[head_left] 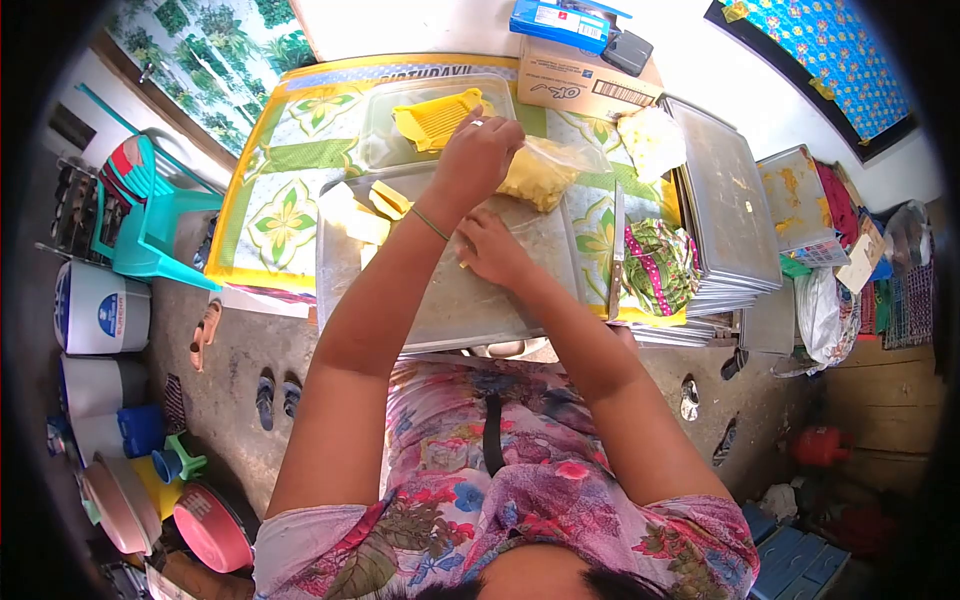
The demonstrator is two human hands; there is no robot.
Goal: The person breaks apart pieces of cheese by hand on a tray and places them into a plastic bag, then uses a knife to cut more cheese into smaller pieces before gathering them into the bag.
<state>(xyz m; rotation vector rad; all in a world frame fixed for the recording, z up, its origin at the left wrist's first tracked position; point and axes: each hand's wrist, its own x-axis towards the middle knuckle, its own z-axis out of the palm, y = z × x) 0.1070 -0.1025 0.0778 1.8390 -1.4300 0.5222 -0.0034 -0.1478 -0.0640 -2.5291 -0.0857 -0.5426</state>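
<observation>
My left hand (478, 160), with a ring and a thin bracelet, reaches across the table. Its fingers are pinched together at the near edge of a clear plastic bag (540, 180) of yellow pieces; what they hold I cannot make out. Below it, my right hand (492, 248) is low over a grey tray (470, 310), fingers curled around a small yellow piece (463, 264). Larger pale-yellow pieces (352, 215) lie on the tray's left side, beside a folded-looking yellow piece (390, 200). Behind them, a ribbed yellow piece (437, 120) rests in a clear shallow container (375, 150).
Right of the tray lie a long knife (617, 250) and a bunched green-and-pink cloth (660, 268). Stacked trays (725, 200) stand farther right. A cardboard box (580, 85) and a pale plastic bag (652, 142) are at the back. A teal chair (160, 225) stands left.
</observation>
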